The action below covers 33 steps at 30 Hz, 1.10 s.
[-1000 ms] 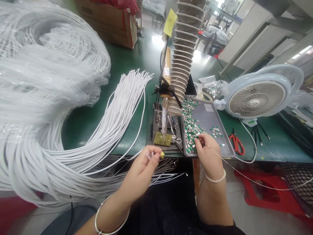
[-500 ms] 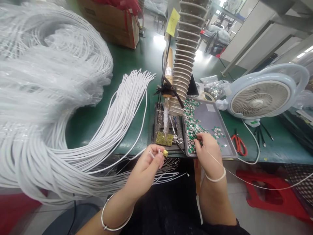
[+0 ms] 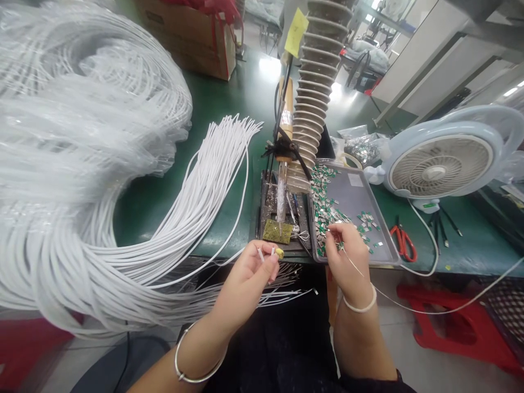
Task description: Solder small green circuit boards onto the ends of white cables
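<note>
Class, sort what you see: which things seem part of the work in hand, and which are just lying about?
Likely part of the work:
yellow piece, in the left hand
green-and-silver pieces, by the right hand
tray
white cables
soldering iron

Probably just lying about:
red-handled pliers
fan
cardboard box

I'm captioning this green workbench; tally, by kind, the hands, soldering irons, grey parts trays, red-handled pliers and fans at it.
Left hand and right hand: 2
Soldering iron: 1
Grey parts tray: 1
Red-handled pliers: 1
Fan: 1
Total: 6
</note>
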Motion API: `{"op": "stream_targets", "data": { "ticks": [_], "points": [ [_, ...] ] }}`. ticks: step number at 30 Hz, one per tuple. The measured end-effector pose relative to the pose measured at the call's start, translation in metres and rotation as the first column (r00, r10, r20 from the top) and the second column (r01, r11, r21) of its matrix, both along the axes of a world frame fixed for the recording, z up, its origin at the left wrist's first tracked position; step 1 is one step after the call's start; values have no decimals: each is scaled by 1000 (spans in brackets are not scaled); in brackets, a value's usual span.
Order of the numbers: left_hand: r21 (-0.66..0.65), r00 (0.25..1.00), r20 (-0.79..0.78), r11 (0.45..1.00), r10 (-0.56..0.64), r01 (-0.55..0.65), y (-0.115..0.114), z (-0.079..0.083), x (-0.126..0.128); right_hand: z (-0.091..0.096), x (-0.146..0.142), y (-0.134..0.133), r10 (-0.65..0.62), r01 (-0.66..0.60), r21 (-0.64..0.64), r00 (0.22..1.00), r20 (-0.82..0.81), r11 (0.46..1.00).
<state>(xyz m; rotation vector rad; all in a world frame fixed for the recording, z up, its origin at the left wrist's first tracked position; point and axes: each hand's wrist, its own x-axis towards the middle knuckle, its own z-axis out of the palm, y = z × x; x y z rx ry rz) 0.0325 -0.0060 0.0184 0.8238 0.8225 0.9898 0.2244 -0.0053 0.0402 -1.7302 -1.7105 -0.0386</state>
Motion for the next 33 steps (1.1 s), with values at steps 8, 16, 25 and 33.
{"op": "stream_targets", "data": {
  "ticks": [8, 16, 25, 33],
  "points": [
    [43, 1000, -15, 999, 18, -17, 0, 2, 4, 6, -34, -9, 277, -267, 74, 933, -232, 961],
    [24, 999, -28, 999, -30, 31, 1, 7, 6, 5, -49, -12, 345, -343, 71, 869, -355, 937],
    [5, 998, -66, 1000, 17, -17, 3, 19, 9, 1, -53, -15, 315, -312, 77, 850, -422, 947],
    [42, 986, -159, 999, 41, -34, 4, 23, 12, -1, -53, -15, 287, -286, 76, 831, -476, 955]
  ]
}}
